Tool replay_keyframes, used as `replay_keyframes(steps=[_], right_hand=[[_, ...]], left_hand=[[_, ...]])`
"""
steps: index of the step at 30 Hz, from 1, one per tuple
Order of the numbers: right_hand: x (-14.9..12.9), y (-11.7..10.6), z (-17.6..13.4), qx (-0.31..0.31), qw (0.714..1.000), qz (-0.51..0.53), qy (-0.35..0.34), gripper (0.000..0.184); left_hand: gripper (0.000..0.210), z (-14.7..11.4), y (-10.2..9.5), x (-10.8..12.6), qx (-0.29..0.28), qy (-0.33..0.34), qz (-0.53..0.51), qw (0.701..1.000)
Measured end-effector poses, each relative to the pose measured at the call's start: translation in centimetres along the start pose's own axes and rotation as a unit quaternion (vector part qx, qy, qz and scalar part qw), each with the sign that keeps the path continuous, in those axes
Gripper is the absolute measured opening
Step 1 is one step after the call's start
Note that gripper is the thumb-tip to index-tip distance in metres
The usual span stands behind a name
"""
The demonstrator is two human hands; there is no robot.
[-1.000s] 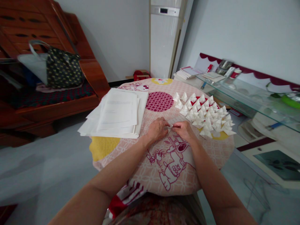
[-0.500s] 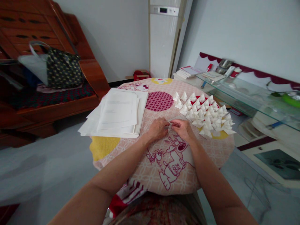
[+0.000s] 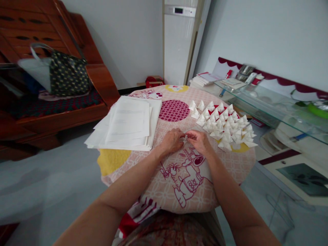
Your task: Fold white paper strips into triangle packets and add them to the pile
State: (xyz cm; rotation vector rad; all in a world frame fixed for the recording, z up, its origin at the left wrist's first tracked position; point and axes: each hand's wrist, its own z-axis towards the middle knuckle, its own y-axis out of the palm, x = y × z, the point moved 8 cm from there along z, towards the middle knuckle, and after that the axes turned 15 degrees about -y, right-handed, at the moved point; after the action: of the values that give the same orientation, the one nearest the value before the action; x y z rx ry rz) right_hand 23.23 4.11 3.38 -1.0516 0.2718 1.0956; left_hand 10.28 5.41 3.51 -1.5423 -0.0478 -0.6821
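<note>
Fingertips of both hands meet over the middle of the round table, pinching a small piece of white paper (image 3: 185,137). My left hand (image 3: 173,140) holds it from the left, and my right hand (image 3: 199,140) grips it from the right. Fingers cover most of the piece, so its folded shape is hard to make out. To the right of my hands stand rows of small folded white paper pieces (image 3: 225,123) with pointed tips. On the left lies a stack of white paper sheets (image 3: 130,121), some with faint print.
A pink patterned tablecloth (image 3: 174,191) covers the table. Close by on the right is a glass shelf (image 3: 276,109) holding cups and papers. A wooden bench (image 3: 99,82) with a dark dotted bag (image 3: 68,75) stands at left; a white upright cabinet unit (image 3: 178,44) stands behind.
Both hands stay in nearly the same place, with only slight finger movement around the small paper. The sheets and the folded pieces have not moved.
</note>
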Motion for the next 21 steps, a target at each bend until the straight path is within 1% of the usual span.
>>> replay_keyframes(steps=[3,5,7,9,11,14,21], right_hand=[[-0.1,-0.2,-0.1,0.003,1.0,0.004,-0.001,0.028],[-0.4,-0.4,-0.1,0.006,1.0,-0.005,-0.01,0.028],[-0.6,-0.6,-0.1,0.01,1.0,-0.016,-0.019,0.03],[-0.8,-0.8,0.0,0.015,0.999,-0.024,-0.027,0.033],[-1.1,-0.9,0.1,0.016,0.999,-0.029,-0.04,0.034],[-1.7,-0.9,0.2,0.005,0.997,-0.042,-0.069,0.032],[-2.1,-0.1,0.2,-0.024,0.991,-0.081,-0.101,0.029]], left_hand=[[0.031,0.0,-0.9,-0.8,0.003,0.0,-0.103,0.995],[0.029,0.2,-1.7,-2.0,0.009,-0.019,-0.184,0.983],[0.032,0.4,-2.8,-3.6,0.042,-0.055,-0.247,0.967],[0.035,0.6,-3.7,-4.8,0.075,-0.08,-0.264,0.958],[0.036,0.7,-4.1,-5.4,0.089,-0.096,-0.267,0.955],[0.033,0.6,-4.1,-5.5,0.086,-0.097,-0.277,0.952],[0.031,0.0,-4.2,-3.5,0.065,-0.024,-0.277,0.959]])
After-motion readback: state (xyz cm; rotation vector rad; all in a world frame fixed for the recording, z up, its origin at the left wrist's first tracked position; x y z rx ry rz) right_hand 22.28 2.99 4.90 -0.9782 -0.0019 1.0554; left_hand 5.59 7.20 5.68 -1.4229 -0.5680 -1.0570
